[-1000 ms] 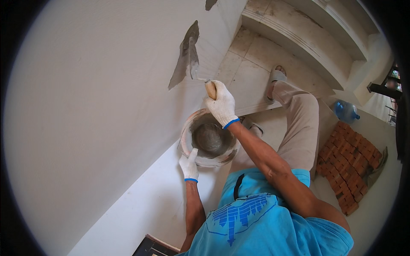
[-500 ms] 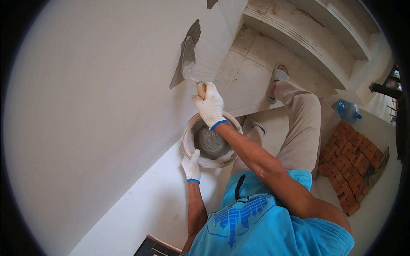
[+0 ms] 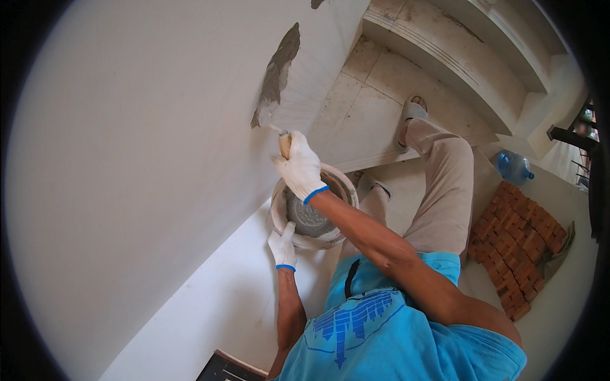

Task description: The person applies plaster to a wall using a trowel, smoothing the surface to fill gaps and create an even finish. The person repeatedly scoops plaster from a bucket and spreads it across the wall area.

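My gloved right hand is wrapped round the wooden handle of a trowel. Its blade rests low on a strip of wet grey mortar on the white wall; the blade's outline is hard to tell from the mortar. Below that hand is a round bucket whose inside holds grey mortar. At its near left side, my gloved left hand grips the rim, thumb on the inside. My right wrist and forearm cover part of the bucket.
Curved stairs rise at the upper right, and one of my feet is on the tiled step. Stacked red bricks and a blue water bottle lie to the right. A dark-framed object shows at the bottom edge.
My right hand has drawn the trowel down and slightly left along the mortar strip, baring its upper part. The left hand keeps its hold on the bucket, which has barely shifted.
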